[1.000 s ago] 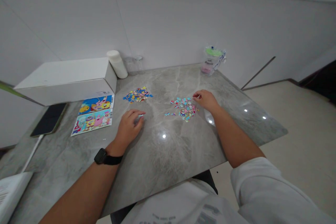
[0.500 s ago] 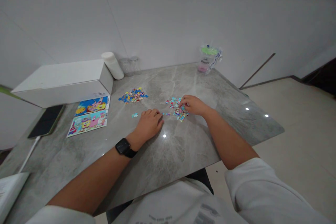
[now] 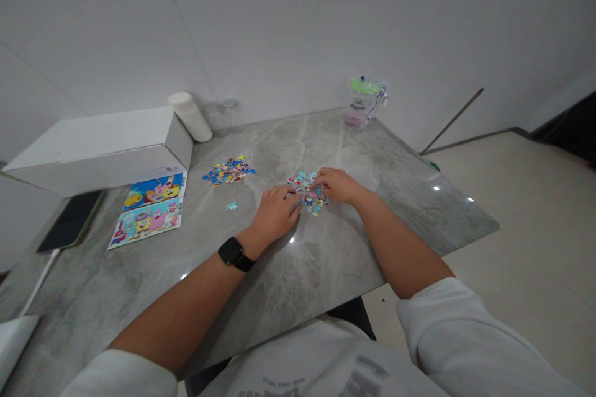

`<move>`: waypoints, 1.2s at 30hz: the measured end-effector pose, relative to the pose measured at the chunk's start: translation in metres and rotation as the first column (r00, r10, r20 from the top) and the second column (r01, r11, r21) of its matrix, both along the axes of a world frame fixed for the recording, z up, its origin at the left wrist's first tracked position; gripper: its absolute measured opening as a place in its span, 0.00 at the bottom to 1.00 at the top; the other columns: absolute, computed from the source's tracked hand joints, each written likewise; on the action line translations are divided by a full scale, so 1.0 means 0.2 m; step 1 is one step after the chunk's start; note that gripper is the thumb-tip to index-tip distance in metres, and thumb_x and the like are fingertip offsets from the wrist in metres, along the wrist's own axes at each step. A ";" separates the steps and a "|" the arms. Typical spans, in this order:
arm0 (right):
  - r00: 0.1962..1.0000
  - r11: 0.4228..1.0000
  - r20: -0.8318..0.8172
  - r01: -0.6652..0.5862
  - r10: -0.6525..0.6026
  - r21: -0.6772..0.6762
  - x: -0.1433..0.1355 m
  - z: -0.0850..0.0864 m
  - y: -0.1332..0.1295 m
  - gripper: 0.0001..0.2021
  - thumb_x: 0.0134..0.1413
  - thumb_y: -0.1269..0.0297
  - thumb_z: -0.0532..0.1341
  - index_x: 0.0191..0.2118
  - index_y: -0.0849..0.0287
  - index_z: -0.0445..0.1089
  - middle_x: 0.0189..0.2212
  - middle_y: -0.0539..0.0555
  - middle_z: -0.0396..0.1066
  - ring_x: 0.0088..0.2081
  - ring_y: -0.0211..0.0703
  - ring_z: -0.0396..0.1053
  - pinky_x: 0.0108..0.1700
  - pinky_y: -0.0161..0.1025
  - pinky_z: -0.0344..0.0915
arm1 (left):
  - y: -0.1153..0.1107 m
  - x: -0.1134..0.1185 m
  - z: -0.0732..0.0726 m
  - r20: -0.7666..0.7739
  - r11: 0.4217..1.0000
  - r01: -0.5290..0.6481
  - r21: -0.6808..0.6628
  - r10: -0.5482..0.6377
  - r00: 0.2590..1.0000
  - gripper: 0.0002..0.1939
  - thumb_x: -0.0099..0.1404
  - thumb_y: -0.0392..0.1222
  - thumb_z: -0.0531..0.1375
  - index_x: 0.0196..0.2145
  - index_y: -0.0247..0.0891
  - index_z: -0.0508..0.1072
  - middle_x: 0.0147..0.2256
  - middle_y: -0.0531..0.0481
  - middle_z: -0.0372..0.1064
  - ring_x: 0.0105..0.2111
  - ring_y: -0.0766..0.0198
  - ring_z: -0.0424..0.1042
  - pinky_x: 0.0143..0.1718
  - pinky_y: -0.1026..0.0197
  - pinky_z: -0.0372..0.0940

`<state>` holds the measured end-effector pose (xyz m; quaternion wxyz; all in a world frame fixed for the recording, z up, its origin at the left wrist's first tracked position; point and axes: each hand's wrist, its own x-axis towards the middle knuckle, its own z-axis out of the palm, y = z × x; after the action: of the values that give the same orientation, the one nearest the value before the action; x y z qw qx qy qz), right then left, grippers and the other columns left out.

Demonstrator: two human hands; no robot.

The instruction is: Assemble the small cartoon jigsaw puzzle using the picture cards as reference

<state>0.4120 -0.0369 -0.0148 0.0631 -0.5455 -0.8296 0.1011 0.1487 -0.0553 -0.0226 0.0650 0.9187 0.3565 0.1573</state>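
Observation:
A loose heap of small, mostly light-blue jigsaw puzzle pieces (image 3: 315, 203) lies on the grey table between my hands. My left hand (image 3: 277, 211), with a black watch on its wrist, rests at the heap's left side, fingers stretched toward the pieces. At the heap's right side, my right hand (image 3: 336, 186) has its fingers bent down onto the pieces; whatever is between the fingertips is too small to make out. One light-blue puzzle piece (image 3: 231, 206) lies alone left of my left hand. A second puzzle heap (image 3: 229, 171), bluer and yellower, sits farther back.
Two cartoon picture cards (image 3: 148, 220) lie at the left, before a white box (image 3: 93, 147). Beside the box are a leaning white bottle (image 3: 192, 118) and clear glasses (image 3: 221, 118). A phone (image 3: 72, 221) with a cable lies far left. A plastic bag (image 3: 365, 102) stands at the back.
My left hand has moved right, up against the near pieces, and the small pieces by its fingertips now join the heap. My right hand stays at the heap. The view has shifted slightly.

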 end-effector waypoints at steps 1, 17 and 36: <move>1.000 1.000 0.005 -0.006 0.006 -0.008 0.00 0.00 0.00 0.21 0.62 0.74 0.60 0.52 0.47 0.83 0.46 0.56 0.75 0.48 0.45 0.72 0.51 0.36 0.62 | -0.01 0.01 -0.01 0.008 1.000 0.016 -0.001 -0.016 1.000 0.18 0.73 0.44 0.59 0.59 0.46 0.76 0.56 0.40 0.71 0.54 0.46 0.68 0.54 0.42 0.64; 0.997 0.997 -0.027 -0.073 0.072 -0.027 -0.03 0.01 -0.03 0.10 0.61 0.65 0.66 0.45 0.53 0.83 0.44 0.55 0.79 0.46 0.45 0.73 0.47 0.37 0.61 | -0.09 0.04 0.00 -0.038 1.000 0.016 -0.025 -0.017 0.999 0.16 0.73 0.46 0.60 0.56 0.46 0.78 0.57 0.40 0.70 0.54 0.45 0.69 0.53 0.42 0.65; 0.988 0.981 -0.088 -0.138 0.127 -0.134 -0.06 0.04 -0.07 0.11 0.58 0.70 0.65 0.45 0.54 0.82 0.44 0.56 0.80 0.47 0.48 0.75 0.52 0.41 0.65 | -0.02 -0.85 0.09 0.231 0.933 -0.341 0.113 0.309 0.923 0.15 0.74 0.46 0.57 0.51 0.42 0.81 0.52 0.42 0.74 0.51 0.50 0.72 0.57 0.45 0.66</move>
<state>0.3992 -0.0506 -0.0064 0.0509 -0.4878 -0.8517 0.1845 -0.0212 -0.0586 -0.0049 0.0051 0.8271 0.4825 0.2882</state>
